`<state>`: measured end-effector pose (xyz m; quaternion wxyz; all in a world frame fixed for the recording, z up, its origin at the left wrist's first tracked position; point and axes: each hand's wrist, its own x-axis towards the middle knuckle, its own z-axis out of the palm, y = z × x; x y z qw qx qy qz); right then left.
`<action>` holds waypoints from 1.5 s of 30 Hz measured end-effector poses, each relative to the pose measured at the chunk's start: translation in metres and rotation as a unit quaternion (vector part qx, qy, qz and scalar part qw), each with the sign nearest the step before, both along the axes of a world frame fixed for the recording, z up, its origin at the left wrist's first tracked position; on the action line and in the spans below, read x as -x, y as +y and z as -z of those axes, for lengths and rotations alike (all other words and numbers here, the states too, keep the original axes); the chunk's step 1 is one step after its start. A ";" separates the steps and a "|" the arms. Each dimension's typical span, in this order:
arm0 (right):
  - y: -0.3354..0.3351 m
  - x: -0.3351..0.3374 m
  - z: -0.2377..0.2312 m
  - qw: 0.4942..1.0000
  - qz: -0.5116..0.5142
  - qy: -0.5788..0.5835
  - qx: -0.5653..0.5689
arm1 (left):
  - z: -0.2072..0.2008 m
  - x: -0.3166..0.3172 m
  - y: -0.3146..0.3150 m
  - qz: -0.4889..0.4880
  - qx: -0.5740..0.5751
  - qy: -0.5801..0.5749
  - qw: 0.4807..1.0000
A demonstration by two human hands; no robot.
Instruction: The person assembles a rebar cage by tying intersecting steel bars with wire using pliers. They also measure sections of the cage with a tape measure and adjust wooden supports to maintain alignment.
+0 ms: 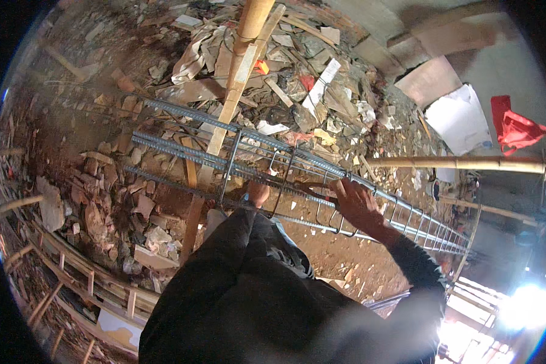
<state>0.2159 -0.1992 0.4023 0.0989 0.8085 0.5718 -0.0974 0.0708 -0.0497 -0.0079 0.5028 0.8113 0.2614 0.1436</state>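
Note:
A long cage of ribbed steel rebar (191, 155) slants across in front of me, with bent steel stirrups (231, 164) around its lengthwise bars. Inside its near part, my left hand (259, 193) is closed against the bars; what it grips is hidden. My right hand (358, 206), farther right, is closed at the cage beside several closely set stirrups. A slim dark tool (323, 195) reaches from its fingers toward my left hand; its exact kind is unclear.
Wooden posts (229, 112) rise by the cage's left part. A bamboo pole (461, 163) lies level at the right, below a red cloth (515, 126). Rubble and scraps (340, 103) cover the ground beyond. A bamboo and timber frame (91, 283) stands at lower left.

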 end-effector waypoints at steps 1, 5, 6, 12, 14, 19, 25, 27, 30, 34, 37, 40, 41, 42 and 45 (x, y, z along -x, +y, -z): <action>0.009 -0.014 0.001 0.998 0.004 -0.004 0.065 | 0.007 0.001 0.000 0.014 0.007 0.005 1.000; 0.024 -0.045 -0.016 0.990 -0.064 -0.013 0.125 | 0.056 0.001 -0.013 0.006 -0.050 0.012 0.999; 0.028 -0.047 -0.020 0.983 -0.072 0.010 0.167 | 0.068 0.004 -0.016 0.019 -0.172 0.023 0.985; 0.061 -0.082 -0.026 0.974 -0.090 0.055 0.201 | 0.087 0.005 -0.022 -0.072 0.022 -0.039 0.996; 0.053 -0.073 -0.019 0.970 -0.067 0.092 0.215 | 0.069 0.006 -0.018 -0.067 0.121 -0.036 0.990; 0.038 -0.084 -0.006 0.962 -0.084 0.143 0.219 | 0.012 0.006 -0.012 -0.065 0.336 -0.042 0.939; 0.049 -0.092 -0.018 0.948 -0.054 0.210 0.232 | 0.021 0.012 -0.019 0.014 0.606 -0.505 0.615; 0.055 -0.096 -0.025 0.957 -0.106 0.191 0.192 | 0.051 0.013 -0.027 0.011 0.600 -0.507 0.619; 0.072 -0.116 -0.032 0.971 -0.186 0.093 0.119 | 0.095 0.016 -0.034 -0.011 0.521 -0.336 0.785; 0.099 -0.156 -0.031 0.957 -0.275 -0.023 0.088 | 0.107 0.020 -0.035 -0.076 0.438 -0.122 0.888; 0.113 -0.175 -0.027 0.937 -0.315 -0.028 0.151 | 0.090 0.022 -0.034 -0.113 0.638 -0.296 0.702; 0.123 -0.183 -0.019 0.924 -0.344 -0.006 0.169 | 0.079 0.023 -0.034 -0.024 0.633 -0.404 0.660; 0.127 -0.185 -0.017 0.922 -0.348 0.007 0.172 | 0.078 0.024 -0.033 -0.003 0.676 -0.444 0.589; 0.130 -0.186 -0.014 0.919 -0.352 0.020 0.174 | 0.078 0.024 -0.034 -0.046 0.605 -0.309 0.732; 0.140 -0.190 -0.010 0.917 -0.357 0.044 0.174 | 0.080 0.025 -0.033 -0.014 0.686 -0.437 0.581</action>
